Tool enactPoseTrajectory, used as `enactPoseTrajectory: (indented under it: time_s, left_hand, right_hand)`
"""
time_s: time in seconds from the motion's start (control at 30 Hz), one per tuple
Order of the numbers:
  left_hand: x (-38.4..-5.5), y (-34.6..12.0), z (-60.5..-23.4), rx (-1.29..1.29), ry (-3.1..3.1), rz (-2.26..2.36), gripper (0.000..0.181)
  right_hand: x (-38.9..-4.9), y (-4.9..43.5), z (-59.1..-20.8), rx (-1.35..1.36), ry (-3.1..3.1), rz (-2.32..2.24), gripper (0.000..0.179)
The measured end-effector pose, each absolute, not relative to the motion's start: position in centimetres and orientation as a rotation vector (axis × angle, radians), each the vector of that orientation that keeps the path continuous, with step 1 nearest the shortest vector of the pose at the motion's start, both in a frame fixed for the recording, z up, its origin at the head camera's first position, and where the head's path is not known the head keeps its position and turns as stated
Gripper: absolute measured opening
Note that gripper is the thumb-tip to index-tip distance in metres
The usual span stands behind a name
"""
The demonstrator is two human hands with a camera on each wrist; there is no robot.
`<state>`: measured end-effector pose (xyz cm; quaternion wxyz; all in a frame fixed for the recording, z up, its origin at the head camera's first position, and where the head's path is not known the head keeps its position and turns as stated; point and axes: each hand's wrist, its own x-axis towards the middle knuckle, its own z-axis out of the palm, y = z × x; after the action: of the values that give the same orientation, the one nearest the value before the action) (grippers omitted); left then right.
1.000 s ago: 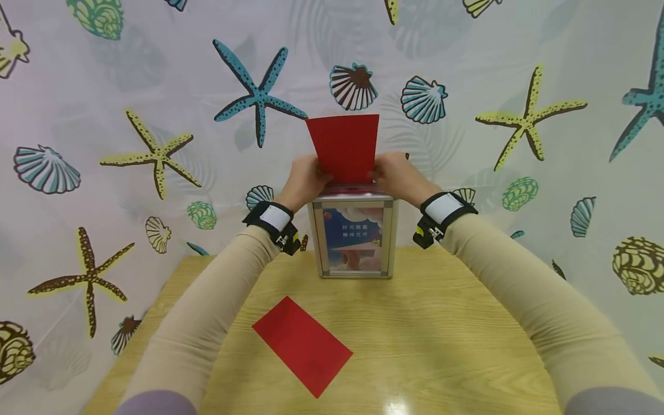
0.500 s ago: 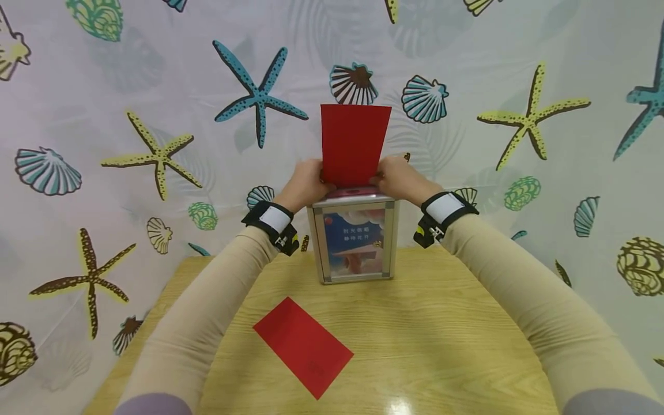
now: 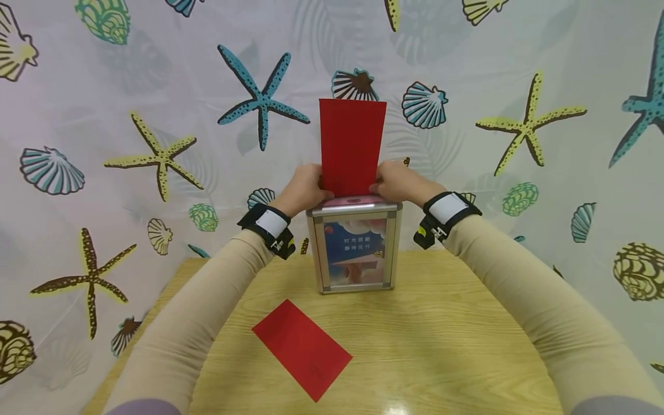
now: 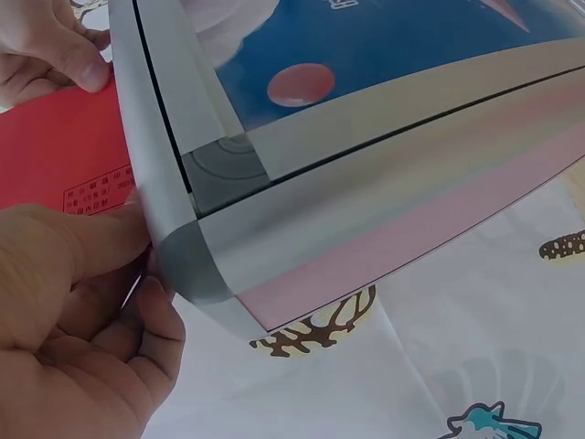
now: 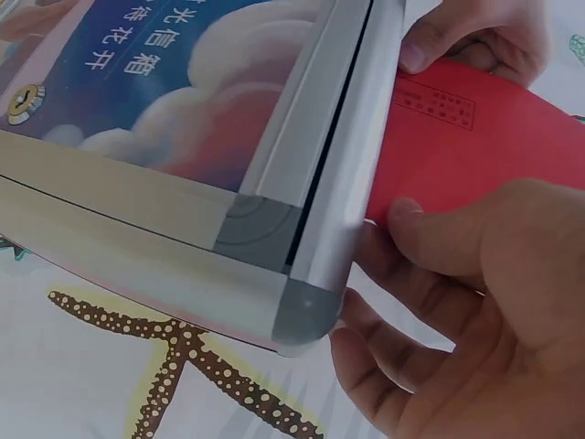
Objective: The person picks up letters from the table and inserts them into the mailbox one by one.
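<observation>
A red paper envelope [image 3: 353, 147] stands upright over the top of a metal-framed letter box [image 3: 358, 253] with a blue printed front. My left hand [image 3: 303, 187] pinches the envelope's lower left edge, thumb in front. On the opposite edge my right hand [image 3: 402, 181] pinches it the same way. Both hands are close at the box's top, as the left wrist view shows with the left hand [image 4: 82, 302] beside the frame corner. Small printed text shows on the envelope [image 5: 494, 146] in the right wrist view. Its bottom edge is hidden behind the box's frame.
A second red envelope [image 3: 303, 349] lies flat at an angle on the wooden table [image 3: 446, 346], in front of the box. Behind the table hangs a pale curtain [image 3: 446, 46] printed with starfish and shells.
The envelope has straightened from a lean and shifted slightly right, with both hands keeping their pinch. The letter box has come a little nearer to me. The envelope on the table stays put.
</observation>
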<state>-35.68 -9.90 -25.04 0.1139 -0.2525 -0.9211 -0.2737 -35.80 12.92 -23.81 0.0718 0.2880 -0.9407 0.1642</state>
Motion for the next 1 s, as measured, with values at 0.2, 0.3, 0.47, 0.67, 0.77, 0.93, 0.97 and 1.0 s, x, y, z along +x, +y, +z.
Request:
enactPoseTrajectory:
  time_s: [0.2,0.3,0.47,0.67,0.77,0.93,0.97,1.0]
  left_hand:
    - [-35.7,-10.1,-25.3,-0.76,-2.699,-0.826,0.035]
    - [-35.7,-10.3,-25.6,-0.773,-2.687,-0.88,0.044]
    - [-35.8,-10.8,-25.9,-0.784,-2.65,-0.922,0.051]
    - [-35.8,-10.7,-25.8,-0.813,-2.6,-0.938,0.052]
    - [-35.8,-10.6,-25.7,-0.813,-2.612,-0.921,0.048]
    - [-35.8,-10.7,-25.6,-0.862,-2.626,-0.865,0.043]
    - [-35.8,-10.8,-25.6,-0.892,-2.613,-0.832,0.042]
    - [-35.8,-10.9,-25.5,-0.929,-2.599,-0.795,0.042]
  right_hand:
    - [-36.1,13.1,-23.8,0.86,-2.85,0.453,0.027]
    - [-35.9,13.0,-23.6,0.846,-2.883,0.485,0.028]
    - [-35.5,12.7,-23.3,0.829,-2.924,0.5,0.02]
    - [-35.6,13.2,-23.4,0.847,-2.903,0.476,0.017]
    - [-35.7,13.5,-23.2,0.853,-2.907,0.474,0.018]
    - [-35.6,14.0,-22.7,0.842,-2.893,0.556,0.018]
    - [-35.6,14.1,-22.6,0.848,-2.88,0.573,0.018]
    - [-35.6,14.2,-22.4,0.861,-2.863,0.582,0.017]
